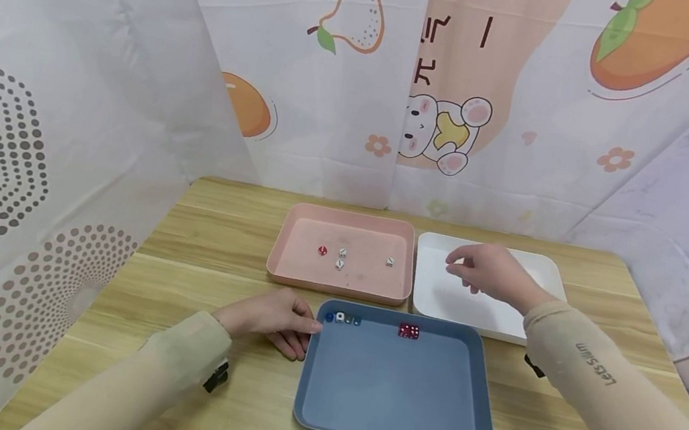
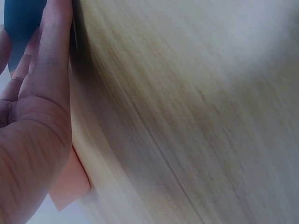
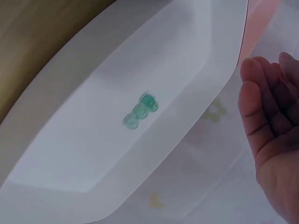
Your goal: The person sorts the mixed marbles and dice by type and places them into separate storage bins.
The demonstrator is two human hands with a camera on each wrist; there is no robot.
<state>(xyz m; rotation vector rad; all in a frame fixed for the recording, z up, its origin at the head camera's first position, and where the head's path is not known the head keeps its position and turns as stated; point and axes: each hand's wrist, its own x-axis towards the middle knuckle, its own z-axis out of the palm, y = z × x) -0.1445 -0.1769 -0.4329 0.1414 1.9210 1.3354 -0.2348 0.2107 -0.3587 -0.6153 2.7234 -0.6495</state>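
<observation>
At the left rim of the blue tray (image 1: 398, 394) is my left hand (image 1: 278, 320), its thumb at the rim and its other fingers low beside the tray's outer wall. Over the white tray (image 1: 544, 267) hovers my right hand (image 1: 489, 272); its fingers are loosely bent and nothing shows between them. Green see-through dice (image 3: 141, 111) lie in a short row inside that white tray, hidden from the head view. Along the blue tray's far side sit a blue die (image 1: 330, 317), a white die (image 1: 339, 317), two small teal-grey dice (image 1: 352, 319) and red dice (image 1: 409, 331).
Behind the blue tray stands a pink tray (image 1: 368, 278) with a red die (image 1: 322, 250) and three white dice (image 1: 342, 252). All trays rest on a wooden table (image 1: 216, 225). A printed curtain (image 1: 345, 118) hangs behind the table's far edge.
</observation>
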